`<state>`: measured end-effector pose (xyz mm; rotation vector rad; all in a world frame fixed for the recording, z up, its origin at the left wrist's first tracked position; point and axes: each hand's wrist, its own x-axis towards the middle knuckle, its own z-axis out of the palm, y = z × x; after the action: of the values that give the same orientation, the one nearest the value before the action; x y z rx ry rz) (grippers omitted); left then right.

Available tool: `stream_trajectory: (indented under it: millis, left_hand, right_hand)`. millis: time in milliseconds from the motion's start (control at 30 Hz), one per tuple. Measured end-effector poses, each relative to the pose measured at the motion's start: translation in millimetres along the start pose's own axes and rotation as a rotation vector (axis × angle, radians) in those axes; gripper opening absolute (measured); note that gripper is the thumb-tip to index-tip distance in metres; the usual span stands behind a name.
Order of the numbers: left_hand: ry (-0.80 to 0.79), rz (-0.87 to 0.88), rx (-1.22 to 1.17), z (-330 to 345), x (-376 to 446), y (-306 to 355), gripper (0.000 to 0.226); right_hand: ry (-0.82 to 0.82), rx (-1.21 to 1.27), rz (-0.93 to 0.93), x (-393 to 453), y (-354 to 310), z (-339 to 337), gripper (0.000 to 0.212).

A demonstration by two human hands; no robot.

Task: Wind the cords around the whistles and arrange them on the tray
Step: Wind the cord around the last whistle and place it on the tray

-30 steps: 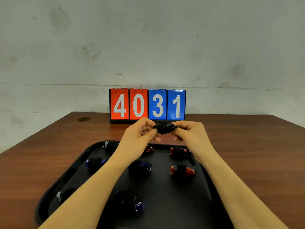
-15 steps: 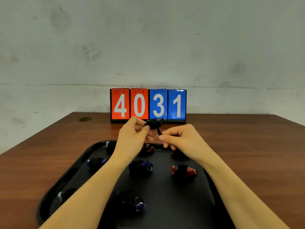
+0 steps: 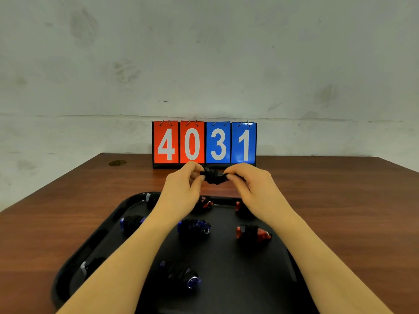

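A black whistle wrapped in black cord point(image 3: 214, 176) is held in the air above the far edge of the black tray point(image 3: 108, 234). My left hand point(image 3: 181, 189) pinches its left end and my right hand point(image 3: 254, 189) pinches its right end. On the tray lie several cord-wound whistles: blue ones point(image 3: 194, 226) point(image 3: 131, 220) point(image 3: 181, 274), red ones point(image 3: 252, 233) point(image 3: 205, 203), and a white-tipped one point(image 3: 90, 266) at the near left. My arms hide parts of the tray.
A scoreboard point(image 3: 204, 143) reading 4031 stands at the back of the brown wooden table point(image 3: 340, 211), just behind my hands. A grey wall rises behind it. A small round mark point(image 3: 117, 163) sits at the table's far left.
My right hand has come back up from below and taken hold of the whistle's right end again. The left hand keeps its hold and has shifted slightly right.
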<state>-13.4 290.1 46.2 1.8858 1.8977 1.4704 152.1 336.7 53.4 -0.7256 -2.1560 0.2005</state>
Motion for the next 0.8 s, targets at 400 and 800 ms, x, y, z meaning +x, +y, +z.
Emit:
stream_trajectory:
  millis: [400,800]
  left_hand:
    - [-0.107,0.131,0.002,-2,-5,5,0.014]
    - [-0.141,0.114,-0.149,-1,-8,14,0.014]
  right_hand:
    - [0.132,0.276,0.258,0,4,1,0.013]
    - [0.147,0.832,0.49,3,4,-11,0.007]
